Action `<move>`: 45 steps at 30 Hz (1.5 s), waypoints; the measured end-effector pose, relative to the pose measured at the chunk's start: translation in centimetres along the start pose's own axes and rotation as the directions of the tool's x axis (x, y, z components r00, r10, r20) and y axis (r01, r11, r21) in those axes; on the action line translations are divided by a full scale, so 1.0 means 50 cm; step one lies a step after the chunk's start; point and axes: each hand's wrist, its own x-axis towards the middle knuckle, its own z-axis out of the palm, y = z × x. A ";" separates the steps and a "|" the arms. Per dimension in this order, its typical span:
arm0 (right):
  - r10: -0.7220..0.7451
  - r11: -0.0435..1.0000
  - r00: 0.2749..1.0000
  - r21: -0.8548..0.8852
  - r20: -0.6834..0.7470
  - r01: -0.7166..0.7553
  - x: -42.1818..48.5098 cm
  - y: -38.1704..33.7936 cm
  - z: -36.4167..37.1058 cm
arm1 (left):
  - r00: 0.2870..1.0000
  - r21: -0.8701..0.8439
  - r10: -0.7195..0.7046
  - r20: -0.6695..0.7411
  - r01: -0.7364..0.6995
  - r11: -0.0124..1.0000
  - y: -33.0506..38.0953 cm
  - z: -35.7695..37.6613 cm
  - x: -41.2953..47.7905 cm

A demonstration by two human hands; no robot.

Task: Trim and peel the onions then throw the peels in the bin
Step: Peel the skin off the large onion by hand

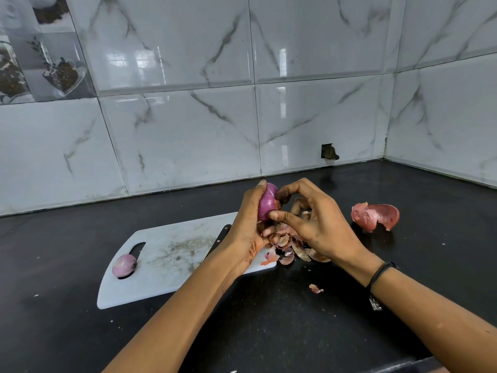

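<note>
onion: purple, held up over the cutting board's right end.
left hand: grip curled round the onion.
right hand: grip pinching the onion, thumb underneath.
peels: heaped just below the hands.
second onion: on the board's left end.
big peel: on the tabletop, off right.

- Head-worn, wide-angle, facing forward and down onto black counter, tiled wall at 12 o'clock.
- Close: left hand, right hand mid-frame, forearms from 7 and 5 o'clock.
</note>
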 end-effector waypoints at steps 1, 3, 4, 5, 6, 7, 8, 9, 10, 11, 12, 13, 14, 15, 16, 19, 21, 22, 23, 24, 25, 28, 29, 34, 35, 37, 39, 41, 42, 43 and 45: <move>-0.024 0.999 1.000 -0.022 0.016 0.025 -0.001 0.001 -0.002 | 1.000 -0.004 -0.009 0.003 0.009 1.000 0.000 0.001 -0.001; -0.069 0.996 0.997 -0.056 0.046 0.072 -0.004 0.001 -0.003 | 1.000 0.002 -0.022 0.005 0.022 1.000 0.000 0.000 -0.003; -0.073 0.995 0.996 -0.057 0.049 0.076 -0.005 0.001 -0.004 | 1.000 0.002 -0.029 0.008 0.029 1.000 -0.001 0.000 -0.002; -0.070 0.996 0.997 -0.057 0.045 0.072 -0.005 0.002 -0.004 | 0.999 -0.006 -0.034 0.013 0.034 0.999 0.000 0.000 -0.002; -0.066 0.996 0.997 -0.060 0.033 0.068 -0.005 0.001 -0.004 | 0.999 -0.022 -0.036 0.017 0.036 0.999 0.000 -0.001 -0.001; -0.061 0.996 0.998 -0.063 0.013 0.062 -0.003 0.001 -0.003 | 0.999 -0.042 -0.034 0.019 0.035 0.999 0.002 -0.002 -0.001; -0.047 0.997 0.999 -0.054 -0.014 0.046 -0.002 0.000 -0.002 | 0.999 -0.063 -0.030 0.018 0.031 0.998 0.003 -0.003 0.000; -0.026 0.999 0.999 -0.029 -0.043 0.025 -0.001 -0.001 -0.002 | 0.999 -0.082 -0.028 0.016 0.029 0.996 0.004 -0.004 0.001; -0.014 1.000 0.998 -0.008 -0.065 0.013 0.000 -0.003 -0.003 | 1.000 -0.099 -0.028 0.012 0.029 0.995 0.004 -0.004 0.001; -0.025 1.000 0.996 -0.004 -0.080 0.025 0.000 -0.004 -0.006 | 1.000 -0.108 -0.027 0.007 0.028 0.994 0.003 -0.004 0.002; -0.051 0.999 0.995 -0.019 -0.084 0.050 0.000 -0.006 -0.007 | 1.000 -0.109 -0.024 0.000 0.024 0.994 0.002 -0.005 0.003; -0.082 0.996 0.993 -0.044 -0.082 0.079 0.000 -0.007 -0.009 | 1.000 -0.108 -0.023 -0.003 0.022 0.994 0.002 -0.004 0.002; -0.110 0.992 0.990 -0.069 -0.082 0.105 -0.001 -0.008 -0.009 | 1.000 -0.112 -0.022 -0.003 0.022 0.993 0.002 -0.004 0.003; -0.130 0.988 0.988 -0.089 -0.089 0.122 -0.002 -0.008 -0.009 | 1.000 -0.122 -0.023 -0.001 0.023 0.992 0.002 -0.004 0.002; -0.141 0.986 0.985 -0.104 -0.101 0.130 -0.003 -0.008 -0.007 | 1.000 -0.133 -0.025 0.000 0.025 0.991 0.002 -0.004 0.002; -0.172 0.978 0.975 -0.141 -0.138 0.152 -0.005 -0.006 -0.002 | 0.999 -0.152 -0.031 0.008 0.032 0.988 0.001 -0.005 0.001; -0.192 0.976 0.970 -0.127 -0.147 0.174 -0.006 -0.005 0.000 | 0.999 -0.150 -0.032 0.011 0.033 0.988 0.000 -0.005 0.003; -0.197 0.977 0.969 -0.113 -0.149 0.181 -0.006 -0.006 0.000 | 0.999 -0.143 -0.031 0.009 0.032 0.989 -0.001 -0.004 0.004; -0.198 0.978 0.969 -0.097 -0.151 0.185 -0.006 -0.006 -0.001 | 1.000 -0.132 -0.029 0.007 0.030 0.991 -0.001 -0.003 0.004; -0.196 0.979 0.969 -0.078 -0.152 0.186 -0.006 -0.006 -0.001 | 1.000 -0.120 -0.027 0.005 0.028 0.992 -0.001 -0.002 0.003; -0.189 0.982 0.970 -0.056 -0.152 0.183 -0.006 -0.005 -0.002 | 1.000 -0.108 -0.024 0.003 0.024 0.994 -0.001 -0.002 0.003; -0.129 0.990 0.980 0.034 -0.149 0.136 -0.004 -0.003 -0.006 | 1.000 -0.060 -0.009 0.002 0.009 0.998 0.000 0.000 0.001; -0.104 0.991 0.984 0.066 -0.147 0.115 -0.003 -0.002 -0.007 | 1.000 -0.043 -0.005 0.002 0.005 0.999 0.000 0.000 0.001; -0.032 0.987 0.990 0.149 -0.136 0.052 -0.002 0.002 -0.010 | 1.000 -0.016 -0.019 0.003 0.019 1.000 0.000 0.001 -0.004; -0.019 0.986 0.991 0.160 -0.134 0.041 -0.002 0.002 -0.011 | 1.000 -0.028 -0.025 0.004 0.025 0.999 -0.001 0.001 -0.004; -0.013 0.988 0.994 0.151 -0.108 0.030 -0.002 0.002 -0.011 | 1.000 -0.040 -0.031 0.005 0.031 0.999 -0.001 0.002 -0.004; 0.007 0.993 0.997 0.116 -0.078 0.002 -0.002 0.000 -0.009 | 0.999 -0.038 -0.034 0.006 0.034 0.999 0.000 0.003 -0.005; 0.051 0.993 0.996 0.113 -0.079 -0.042 0.000 -0.002 -0.007 | 0.999 -0.051 -0.032 0.007 0.033 0.998 0.001 0.003 -0.005; 0.062 0.992 0.994 0.111 -0.094 -0.051 0.001 -0.003 -0.006 | 1.000 -0.055 -0.025 0.008 0.026 0.998 0.002 0.002 -0.005; 0.064 0.993 0.992 0.101 -0.109 -0.053 0.001 -0.005 -0.006 | 1.000 -0.056 -0.018 0.005 0.018 0.998 0.002 0.002 -0.004; 0.039 0.997 0.992 0.066 -0.119 -0.031 0.000 -0.007 -0.007 | 1.000 -0.054 -0.003 -0.003 0.003 0.999 0.002 0.001 -0.002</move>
